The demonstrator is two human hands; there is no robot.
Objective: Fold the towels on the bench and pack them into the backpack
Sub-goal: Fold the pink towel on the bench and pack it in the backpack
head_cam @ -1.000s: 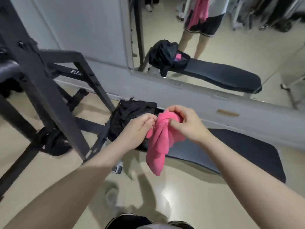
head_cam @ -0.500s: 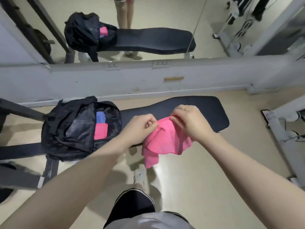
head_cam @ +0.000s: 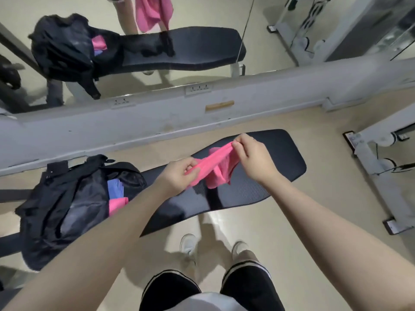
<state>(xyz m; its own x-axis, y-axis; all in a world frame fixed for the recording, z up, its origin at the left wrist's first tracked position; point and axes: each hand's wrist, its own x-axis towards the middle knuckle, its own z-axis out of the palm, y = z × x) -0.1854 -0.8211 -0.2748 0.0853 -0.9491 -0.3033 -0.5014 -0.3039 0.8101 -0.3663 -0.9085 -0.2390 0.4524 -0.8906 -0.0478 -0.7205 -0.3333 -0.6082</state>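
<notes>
1. Stretched wider than half a second ago, the pink towel [head_cam: 216, 164] now runs as a taut band between two hands that have drawn apart above the desk [head_cam: 258, 182], its loose middle sagging just over the pad.
2. Each grip is clamped on the cloth: the left hand [head_cam: 179, 175] pinches one end between thumb and curled fingers, and the right hand [head_cam: 252, 157] pinches the opposite end, held higher and farther from the person.
3. At the desk's left end the black backpack [head_cam: 67, 209] lies open, with a folded pink towel [head_cam: 116, 205] and a folded blue towel [head_cam: 115, 187] already inside.
4. Beyond the desk, a wall mirror [head_cam: 202, 41] doubles the scene.
5. Judging by this, packing is well along and the step in hand is opening out this towel for folding.
6. Next, the towel probably needs its corners squared and brought together, perhaps laid flat on the pad, before it goes left into the bag.
</notes>
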